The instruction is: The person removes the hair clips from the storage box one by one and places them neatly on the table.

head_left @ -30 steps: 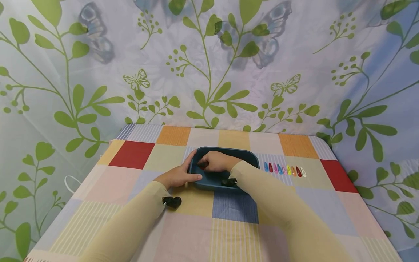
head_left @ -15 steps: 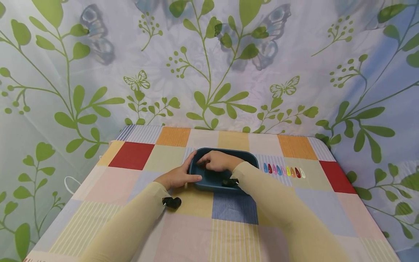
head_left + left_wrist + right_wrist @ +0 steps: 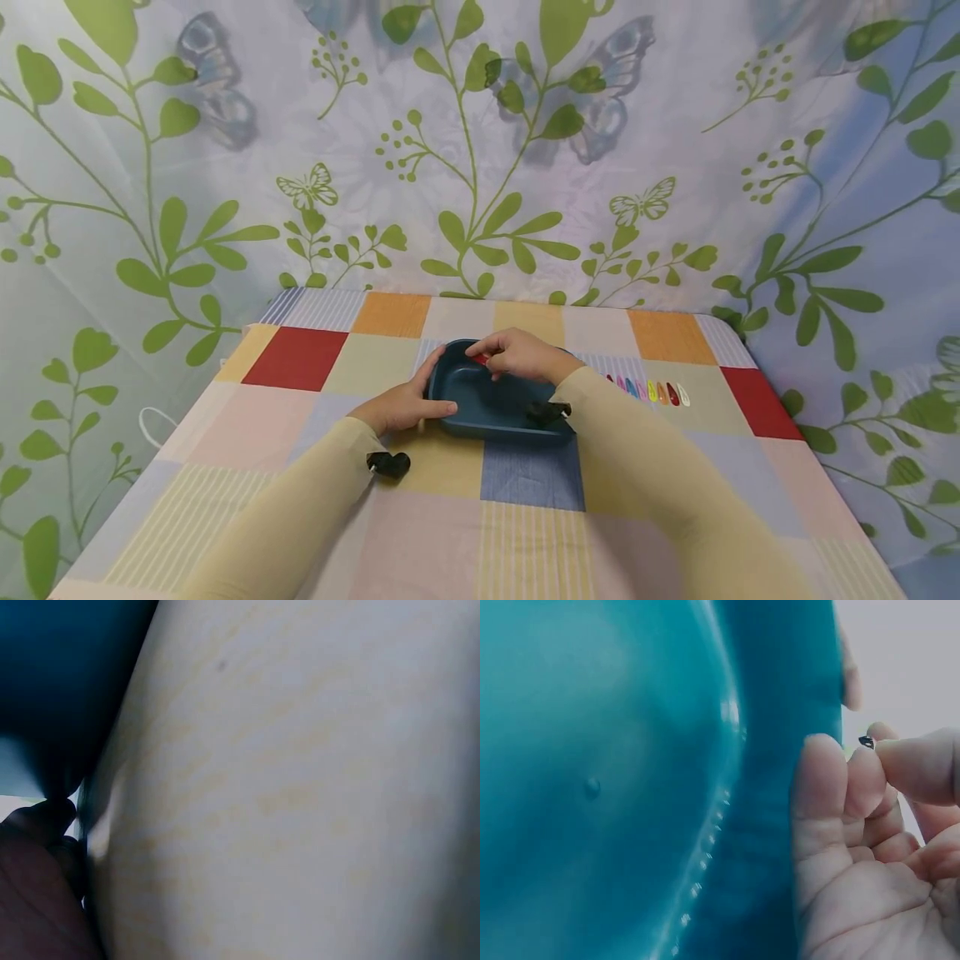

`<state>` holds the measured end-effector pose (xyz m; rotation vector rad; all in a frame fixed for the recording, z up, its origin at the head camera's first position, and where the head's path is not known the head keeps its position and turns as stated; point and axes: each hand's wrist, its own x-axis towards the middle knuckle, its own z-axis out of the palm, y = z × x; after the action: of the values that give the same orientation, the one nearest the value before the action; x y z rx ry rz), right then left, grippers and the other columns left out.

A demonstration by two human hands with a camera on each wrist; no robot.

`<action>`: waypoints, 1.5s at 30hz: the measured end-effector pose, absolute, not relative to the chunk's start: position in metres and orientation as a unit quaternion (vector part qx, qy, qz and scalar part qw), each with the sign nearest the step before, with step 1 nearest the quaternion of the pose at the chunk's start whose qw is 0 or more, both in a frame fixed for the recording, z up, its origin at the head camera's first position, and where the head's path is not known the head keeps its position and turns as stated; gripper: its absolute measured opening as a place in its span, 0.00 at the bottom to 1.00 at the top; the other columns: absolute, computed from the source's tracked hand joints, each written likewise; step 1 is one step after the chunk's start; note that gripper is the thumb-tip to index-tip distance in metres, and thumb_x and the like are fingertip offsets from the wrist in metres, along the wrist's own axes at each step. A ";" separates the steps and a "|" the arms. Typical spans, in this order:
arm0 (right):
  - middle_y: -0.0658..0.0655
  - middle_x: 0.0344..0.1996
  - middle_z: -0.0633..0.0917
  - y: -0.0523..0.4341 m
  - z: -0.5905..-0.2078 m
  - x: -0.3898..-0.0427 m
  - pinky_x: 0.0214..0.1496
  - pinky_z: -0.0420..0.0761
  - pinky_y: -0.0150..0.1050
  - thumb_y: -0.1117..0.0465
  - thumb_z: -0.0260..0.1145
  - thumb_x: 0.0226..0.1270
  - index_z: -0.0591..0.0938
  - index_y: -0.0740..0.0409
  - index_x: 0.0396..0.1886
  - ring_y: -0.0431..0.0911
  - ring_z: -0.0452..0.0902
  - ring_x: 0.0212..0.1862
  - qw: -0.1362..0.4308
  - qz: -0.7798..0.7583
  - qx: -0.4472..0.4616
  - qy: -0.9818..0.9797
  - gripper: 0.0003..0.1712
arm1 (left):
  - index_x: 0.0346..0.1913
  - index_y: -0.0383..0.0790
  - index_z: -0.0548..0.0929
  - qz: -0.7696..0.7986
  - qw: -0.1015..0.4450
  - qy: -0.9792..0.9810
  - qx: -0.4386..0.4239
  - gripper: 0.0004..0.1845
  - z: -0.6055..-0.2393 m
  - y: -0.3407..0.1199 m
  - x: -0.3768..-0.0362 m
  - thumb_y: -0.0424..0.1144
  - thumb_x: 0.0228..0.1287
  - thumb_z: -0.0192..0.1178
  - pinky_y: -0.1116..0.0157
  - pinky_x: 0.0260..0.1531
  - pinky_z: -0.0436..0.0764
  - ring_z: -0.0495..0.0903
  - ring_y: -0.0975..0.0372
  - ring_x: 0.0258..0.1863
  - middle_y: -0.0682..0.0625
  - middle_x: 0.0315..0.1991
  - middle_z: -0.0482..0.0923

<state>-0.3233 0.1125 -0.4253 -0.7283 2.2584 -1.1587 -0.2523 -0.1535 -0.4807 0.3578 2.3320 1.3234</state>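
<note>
A dark blue tray (image 3: 487,408) sits mid-table on the checked cloth. My left hand (image 3: 405,402) holds its left end, thumb over the near rim and fingers curled along the side. My right hand (image 3: 517,354) hovers over the tray's far rim and pinches a small red hair clip (image 3: 481,359) between thumb and fingertips. In the right wrist view the fingertips (image 3: 877,750) meet on a tiny dark tip of the clip (image 3: 866,741) beside the tray's teal wall (image 3: 780,750). The left wrist view shows mostly the pale sleeve (image 3: 300,787) and a dark tray corner (image 3: 60,675).
A row of several coloured hair clips (image 3: 651,390) lies on the cloth just right of the tray. The patchwork tablecloth (image 3: 300,358) covers the table. A leaf-and-butterfly curtain (image 3: 480,167) hangs close behind and at both sides. A white loop (image 3: 153,425) hangs off the left edge.
My right hand rose out of the tray's inside to above its far rim, now with a red clip pinched in it. The left hand stayed on the tray's left end.
</note>
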 end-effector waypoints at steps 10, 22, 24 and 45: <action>0.74 0.71 0.74 0.145 -0.411 -0.320 0.51 0.87 0.39 0.75 0.57 0.71 0.74 0.71 0.74 0.70 0.76 0.60 0.215 -0.557 -0.211 0.774 0.30 | 0.85 0.71 0.33 0.483 0.214 0.837 0.141 0.61 -0.482 -0.155 -0.252 0.58 0.66 0.70 0.36 0.79 0.53 0.53 0.43 0.82 0.44 0.87 0.40; 0.72 0.75 0.71 0.207 -0.405 -0.317 0.53 0.83 0.31 0.70 0.60 0.76 0.70 0.72 0.76 0.37 0.81 0.49 0.145 -0.591 -0.165 0.776 0.31 | 0.84 0.74 0.32 0.460 0.213 0.850 0.144 0.61 -0.482 -0.156 -0.250 0.62 0.65 0.69 0.36 0.78 0.55 0.49 0.43 0.84 0.48 0.88 0.33; 0.71 0.73 0.74 0.217 -0.403 -0.316 0.53 0.83 0.31 0.68 0.61 0.77 0.71 0.70 0.76 0.38 0.80 0.50 0.133 -0.586 -0.152 0.785 0.30 | 0.84 0.73 0.31 0.458 0.212 0.851 0.145 0.60 -0.482 -0.155 -0.249 0.61 0.66 0.69 0.36 0.78 0.55 0.48 0.42 0.84 0.47 0.88 0.33; 0.31 0.42 0.83 0.348 -0.415 -0.294 0.49 0.83 0.26 0.64 0.62 0.80 0.65 0.75 0.77 0.31 0.83 0.44 0.077 -0.551 -0.078 0.827 0.33 | 0.83 0.78 0.30 0.452 0.219 0.854 0.135 0.59 -0.479 -0.153 -0.250 0.59 0.68 0.67 0.33 0.78 0.52 0.46 0.41 0.85 0.49 0.88 0.32</action>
<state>-0.2938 0.3480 -0.4147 -0.2352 2.4796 -1.6501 -0.2500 -0.1525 -0.4792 0.3745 2.3622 1.2518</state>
